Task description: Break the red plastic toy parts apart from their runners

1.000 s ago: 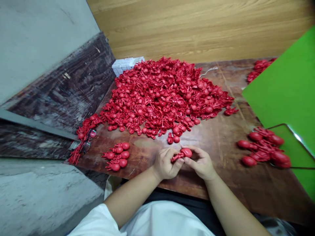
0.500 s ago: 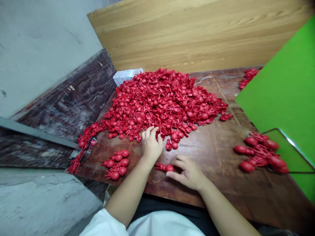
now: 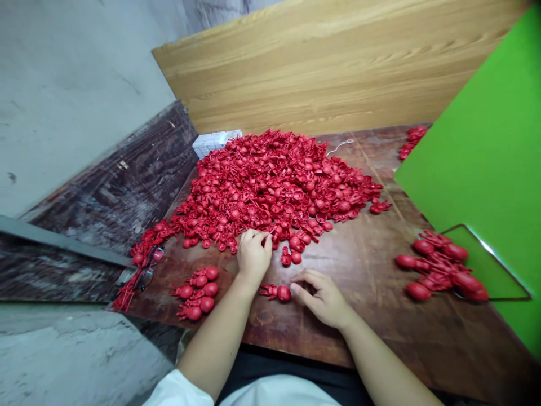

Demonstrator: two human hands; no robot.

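A large heap of small red plastic figure parts (image 3: 270, 186), with round heads and thin limbs, covers the middle of the table. At its front edge my left hand (image 3: 254, 255) has thumb and forefinger pinched on a thin red plastic part (image 3: 273, 230), mostly hidden by the fingers. My right hand (image 3: 323, 297) rests on the tabletop with curved fingers and a gap between thumb and forefinger, holding nothing. Just left of its thumb tip lies a red figure (image 3: 278, 292) with a round head. Two red pieces (image 3: 291, 257) lie between the heap and my right hand.
Several red figures (image 3: 196, 293) lie grouped at the left, more (image 3: 443, 265) at the right by a green panel (image 3: 473, 169) with a metal loop. Glasses (image 3: 147, 276) lie at the left edge. A white stack (image 3: 215, 142) stands behind the heap, before a wooden board (image 3: 316, 73).
My left thumb and forefinger have closed together at the heap's front edge. My right hand has drawn slightly away from the red figure's head. The whole view has shifted a little.
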